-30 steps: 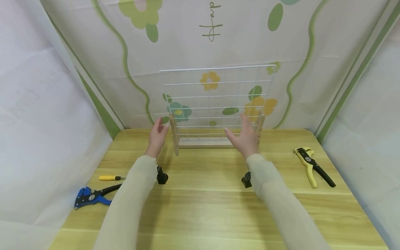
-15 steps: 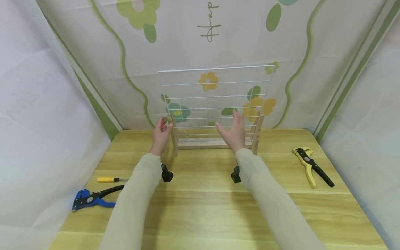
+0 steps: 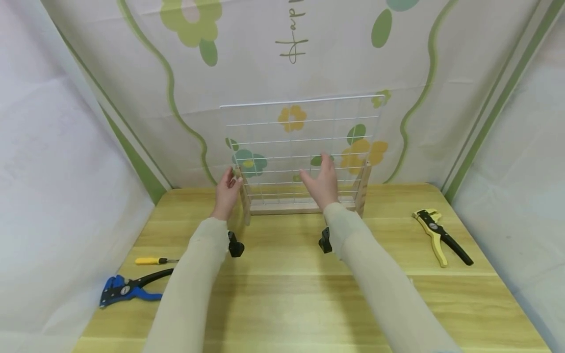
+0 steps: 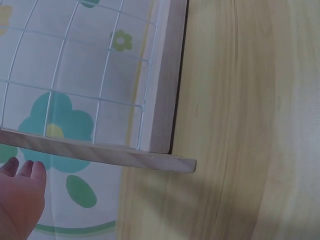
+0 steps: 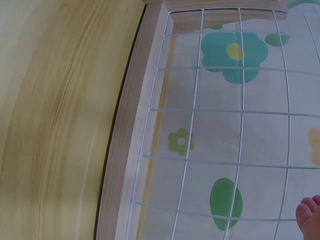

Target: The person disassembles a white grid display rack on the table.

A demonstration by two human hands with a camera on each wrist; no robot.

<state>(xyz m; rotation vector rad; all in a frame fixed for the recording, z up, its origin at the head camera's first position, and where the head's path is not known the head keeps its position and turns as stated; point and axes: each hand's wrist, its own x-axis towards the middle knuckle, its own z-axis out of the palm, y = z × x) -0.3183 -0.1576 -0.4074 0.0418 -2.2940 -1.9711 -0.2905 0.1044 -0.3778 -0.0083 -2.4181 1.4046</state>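
Observation:
A white wire grid panel (image 3: 304, 101) stands upright in a wooden stand (image 3: 287, 209) at the back of the table. My left hand (image 3: 227, 195) is beside the stand's left wooden post (image 3: 245, 208), fingers relaxed. In the left wrist view, the fingertips (image 4: 37, 171) of that hand appear just outside the post, with nothing held. My right hand (image 3: 323, 185) is raised in front of the grid's right half, thumb and fingers spread apart and holding nothing. Only some fingers (image 5: 306, 212) of it show in the right wrist view, at the lower right corner.
Blue-and-black wire strippers (image 3: 125, 290) and a yellow-handled screwdriver (image 3: 149, 261) lie at the left, partly behind the left sleeve (image 3: 187, 284). Yellow-and-black wire strippers (image 3: 436, 230) lie at the right. A flower-patterned cloth (image 3: 247, 63) hangs behind the grid.
My right hand has moved left, from near the right post toward the middle of the grid. The left hand has shifted slightly right toward the left post. The head view has tilted a little.

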